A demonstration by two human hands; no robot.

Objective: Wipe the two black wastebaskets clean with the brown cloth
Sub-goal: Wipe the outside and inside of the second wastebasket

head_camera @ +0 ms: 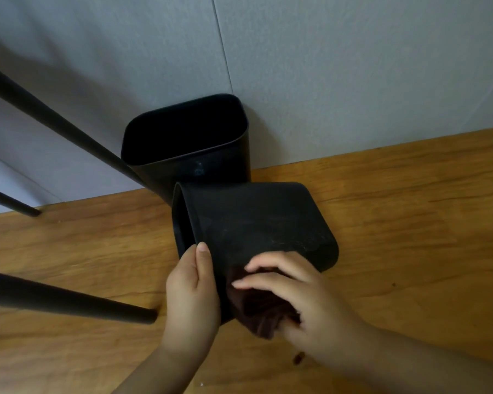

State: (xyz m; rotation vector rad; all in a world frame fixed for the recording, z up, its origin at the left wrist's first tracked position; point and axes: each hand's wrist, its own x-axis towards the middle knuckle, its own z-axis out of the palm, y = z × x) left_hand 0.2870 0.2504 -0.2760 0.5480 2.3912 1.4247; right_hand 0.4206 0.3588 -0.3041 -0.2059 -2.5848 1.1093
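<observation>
Wooden floor (396, 223) with a warm grain runs up to a grey wall (325, 66), and three black furniture legs (69, 304) slant in from the left edge. One black wastebasket (188, 137) stands upright against the wall, its open mouth facing up. A second black wastebasket (256, 223) lies on its side just in front of the first, touching or nearly touching it, with its mouth turned to the left and its closed bottom end toward the right; faint dusty streaks show on the upper side. Both hands are at the near end of this tipped basket. The left hand (192, 291) grips the basket by the rim, thumb laid flat along the outside wall and pointing away from the person, while the other fingers are hidden, seemingly curled inside the opening. The brown cloth (256, 308) is bunched against the near side of the basket, just to the right of the left hand. The right hand (293, 297) lies over the cloth and holds it against the basket wall, fingers bent and pointing left, fingertips almost reaching the left thumb, and the thumb tucked under the cloth's lower edge. Both forearms come up from the bottom of the view, the right one crossing in from the lower right corner. A small dark speck (299, 358) sits on the floor near the right wrist.
</observation>
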